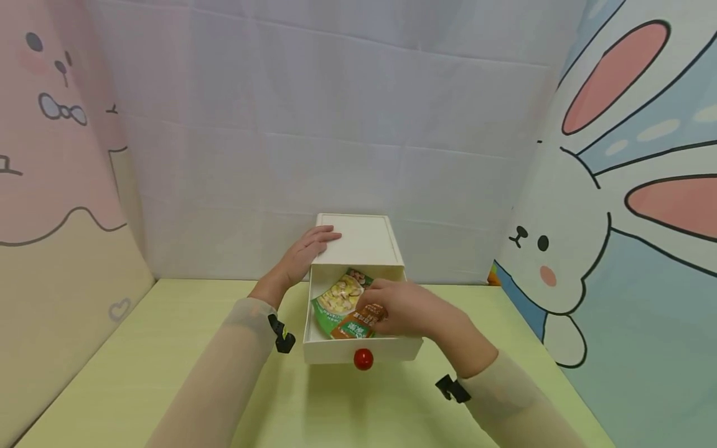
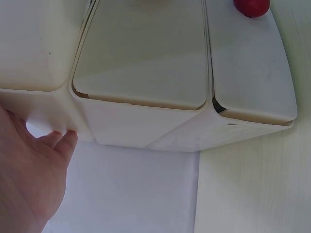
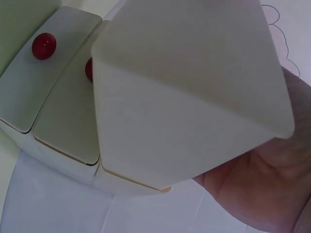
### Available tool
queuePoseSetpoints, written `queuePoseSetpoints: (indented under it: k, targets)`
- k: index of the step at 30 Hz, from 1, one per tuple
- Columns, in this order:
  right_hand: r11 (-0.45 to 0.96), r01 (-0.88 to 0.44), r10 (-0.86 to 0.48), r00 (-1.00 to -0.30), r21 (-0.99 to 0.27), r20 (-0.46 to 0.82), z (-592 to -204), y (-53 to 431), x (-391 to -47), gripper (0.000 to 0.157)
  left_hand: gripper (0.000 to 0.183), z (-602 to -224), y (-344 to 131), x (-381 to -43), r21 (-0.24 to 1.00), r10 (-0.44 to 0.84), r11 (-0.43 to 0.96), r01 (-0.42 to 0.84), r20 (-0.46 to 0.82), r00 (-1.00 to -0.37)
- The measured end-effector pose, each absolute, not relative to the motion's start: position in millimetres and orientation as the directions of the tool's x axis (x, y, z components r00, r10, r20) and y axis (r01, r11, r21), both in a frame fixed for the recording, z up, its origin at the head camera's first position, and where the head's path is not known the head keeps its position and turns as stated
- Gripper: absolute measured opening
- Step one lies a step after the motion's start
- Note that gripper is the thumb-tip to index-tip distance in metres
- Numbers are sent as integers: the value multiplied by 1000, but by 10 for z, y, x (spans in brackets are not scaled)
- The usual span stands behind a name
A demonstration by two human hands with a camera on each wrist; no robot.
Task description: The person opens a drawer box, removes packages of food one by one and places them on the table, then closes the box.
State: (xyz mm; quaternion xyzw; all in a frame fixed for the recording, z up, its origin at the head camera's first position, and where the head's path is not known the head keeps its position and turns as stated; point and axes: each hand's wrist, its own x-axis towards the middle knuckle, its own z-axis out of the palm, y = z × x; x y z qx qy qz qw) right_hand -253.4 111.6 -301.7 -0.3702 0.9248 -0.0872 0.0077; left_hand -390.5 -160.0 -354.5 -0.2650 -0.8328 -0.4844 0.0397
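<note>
A white drawer cabinet (image 1: 358, 239) stands on the table with its top drawer (image 1: 330, 352) pulled out. Inside the drawer lies a green and brown food packet (image 1: 342, 302) with a picture of food on it. My right hand (image 1: 406, 306) reaches over the drawer's right side and pinches the packet with curled fingers; its fingertips are partly hidden. On the cabinet's top left edge rests my left hand (image 1: 302, 255), fingers extended. In the right wrist view, the drawer's side (image 3: 184, 116) hides most of the right hand (image 3: 262, 189).
Below the open drawer, the left wrist view shows closed drawers, one with a red knob (image 2: 251, 6). Another red knob (image 1: 363, 359) is on the open drawer's front. A white cloth (image 1: 336, 124) hangs behind the pale green table (image 1: 196, 348), with cartoon-printed panels on both sides.
</note>
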Motion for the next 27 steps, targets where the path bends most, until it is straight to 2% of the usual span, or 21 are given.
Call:
queuePoseSetpoints:
  k: [4,9,15,21,27]
  targets:
    - [701,-686,-704,-710,-193,-34,-3051,1091,-2560,36,52,-3547,-1592,-3910,785,408,390,481,321,-855]
    - [682,-713,-727,-685,-164,-43,-3075,1061,-2592,39,53,-3556,-1594,-3925,782,407,394,484,323,-854]
    - [658,-741,-746,-665,-136,18,-3113,1044,-2639,33,52,-3556,-1609,-3919,781,408,385,491,333,-850]
    - [632,-767,-759,-641,-108,110,-3140,1045,-2663,17,52,-3549,-1619,-3917,784,414,376,494,335,-846]
    - [652,-753,-718,-649,-82,251,-3106,1085,-2633,14,52,-3564,-1626,-3946,779,418,374,503,342,-842]
